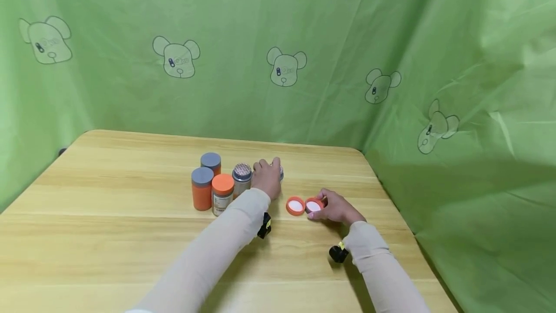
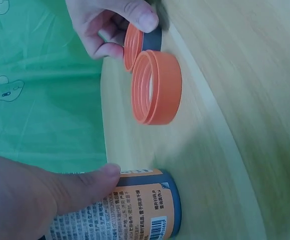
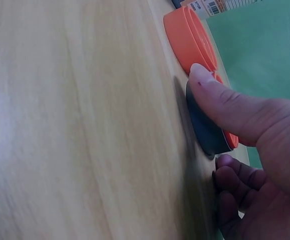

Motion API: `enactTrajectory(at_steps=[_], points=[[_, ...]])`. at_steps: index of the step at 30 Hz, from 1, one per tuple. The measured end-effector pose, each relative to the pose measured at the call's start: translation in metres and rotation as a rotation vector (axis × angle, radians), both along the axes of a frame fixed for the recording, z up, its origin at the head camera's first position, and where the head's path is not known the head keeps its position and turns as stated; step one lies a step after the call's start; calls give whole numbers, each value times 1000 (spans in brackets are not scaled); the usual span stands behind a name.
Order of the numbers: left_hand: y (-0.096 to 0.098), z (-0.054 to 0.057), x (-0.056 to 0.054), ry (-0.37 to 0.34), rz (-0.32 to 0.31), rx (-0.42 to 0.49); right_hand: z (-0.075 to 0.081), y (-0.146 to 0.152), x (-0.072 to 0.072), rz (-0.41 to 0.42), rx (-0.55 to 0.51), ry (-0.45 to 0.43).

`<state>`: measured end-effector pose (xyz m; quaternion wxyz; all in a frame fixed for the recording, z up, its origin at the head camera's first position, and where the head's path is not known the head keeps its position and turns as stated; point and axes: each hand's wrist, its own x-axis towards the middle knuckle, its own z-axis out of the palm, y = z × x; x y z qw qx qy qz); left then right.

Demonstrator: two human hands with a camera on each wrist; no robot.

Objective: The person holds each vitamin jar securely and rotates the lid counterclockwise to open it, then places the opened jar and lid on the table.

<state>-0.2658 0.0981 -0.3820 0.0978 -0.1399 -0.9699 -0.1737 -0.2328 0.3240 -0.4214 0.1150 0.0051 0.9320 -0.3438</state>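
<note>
My left hand grips a jar from above and behind. In the left wrist view the thumb lies along this jar, which has an orange, text-covered label and a dark base; the other fingers are hidden there. My right hand pinches a grey-sided lid between thumb and fingers. That lid is upturned at table level, showing an orange inside and a white liner. Touching or nearly touching it is an orange lid, also upturned with a white liner, between the two hands.
Left of my left hand stand a jar with a silvery seal, a jar with an orange lid and two orange jars with grey lids, one in front and one behind. Green curtains border the wooden table at back and right.
</note>
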Motion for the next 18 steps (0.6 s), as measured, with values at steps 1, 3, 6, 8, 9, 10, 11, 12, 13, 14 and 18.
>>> enactTrajectory(at_steps=[1,3,6,8,9,10,11,12,13,14,18], points=[[1,0,-1,21,9,-37,0,0,0,1,-1,2],[2,1,-1,56,22,-131,1,0,0,5,-2,8],[5,4,-3,80,29,-283,1,0,0,0,2,22],[6,6,-5,77,31,-375,1,0,0,-3,3,15],[6,6,-5,73,32,-408,0,0,0,-4,7,8],[6,7,-6,68,33,-441,1,0,0,-4,10,3],[7,8,-7,66,33,-469,1,1,0,1,12,2],[6,9,-8,73,38,-494,1,1,0,-2,12,-1],[6,8,-9,76,41,-511,1,1,0,0,14,-3],[5,8,-9,81,46,-522,0,0,0,1,18,-1],[1,8,-12,88,57,-587,0,-1,0,10,24,13]])
